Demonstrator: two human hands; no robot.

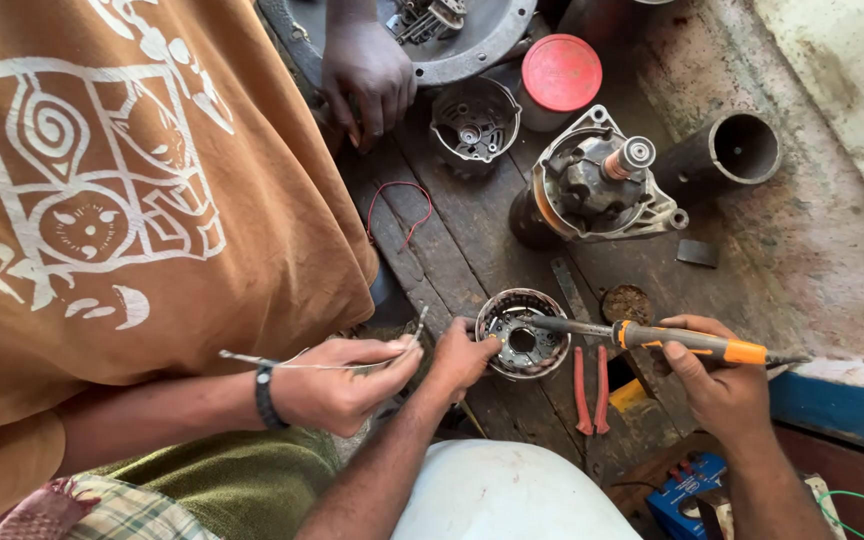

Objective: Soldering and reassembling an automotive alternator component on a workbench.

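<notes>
A person in a brown printed shirt [122, 190] fills nine o'clock. On the dark wooden bench [472, 240], a round metal stator ring with copper windings [523, 333] sits just below centre. The right hand [722, 385], fingers closed, holds an orange-handled soldering iron [672, 338] tip-down on it; the left hand [462, 357] pinches its rim.

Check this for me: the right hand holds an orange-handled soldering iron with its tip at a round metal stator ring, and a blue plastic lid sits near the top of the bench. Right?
Not quite. The head view shows the round plastic lid is red, not blue. The rest holds: the right hand holds the orange-handled soldering iron, tip at the round metal stator ring.
</notes>
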